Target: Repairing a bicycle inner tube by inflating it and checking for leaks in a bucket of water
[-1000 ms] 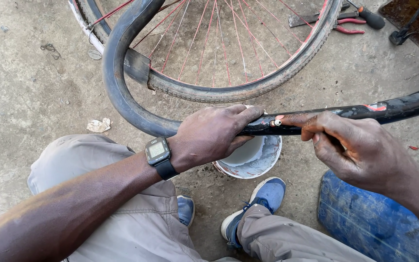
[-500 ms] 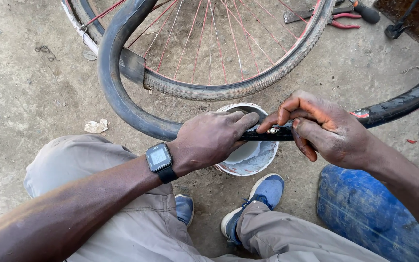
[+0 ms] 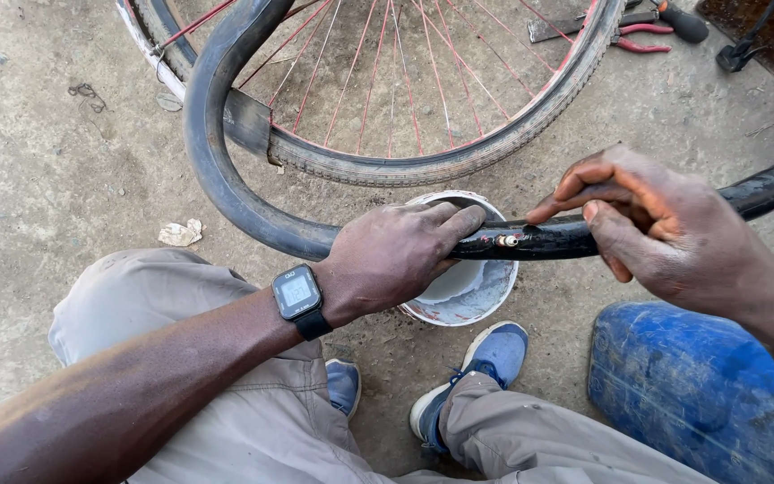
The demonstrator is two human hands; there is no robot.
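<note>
Above the bowl [image 3: 459, 296], both hands hold a wet black tube [image 3: 539, 240].

Black inner tube [image 3: 544, 240] (wet, glossy) stretched level over white bowl [image 3: 472, 291].

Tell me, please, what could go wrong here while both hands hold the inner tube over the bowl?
The wet inner tube might slip from the left hand or right hand. The white bowl, sitting close by the blue shoe, could be knocked and spilled. The tube's loop lies over the wheel and may snag.

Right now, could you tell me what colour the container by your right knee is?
Blue plastic container, head view.
</note>
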